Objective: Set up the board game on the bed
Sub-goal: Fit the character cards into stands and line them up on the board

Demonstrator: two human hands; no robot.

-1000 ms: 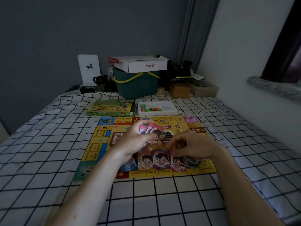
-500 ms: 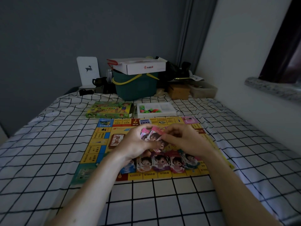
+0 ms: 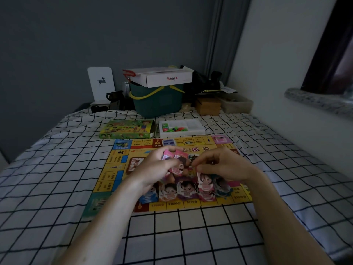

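Note:
A yellow game board (image 3: 118,169) lies flat on the checked bedsheet (image 3: 47,178). Over its middle my left hand (image 3: 156,167) grips a small stack of pink play-money cards (image 3: 176,161). My right hand (image 3: 221,165) pinches the edge of a card at that stack. Several card piles with cartoon faces (image 3: 188,190) lie in a row along the board's near edge, partly hidden by my hands. Behind the board sit the green game box (image 3: 127,129) and a white tray of coloured pieces (image 3: 181,128).
At the bed's head stand a green bucket (image 3: 158,100) with a white carton (image 3: 162,77) on top, a white deer-print stand (image 3: 100,84), a brown box (image 3: 208,106) and dark clutter. A white wall and stone sill (image 3: 315,100) run along the right.
My right hand rose from the row of card piles to the stack held in my left hand and now pinches a card there. The view shifted slightly.

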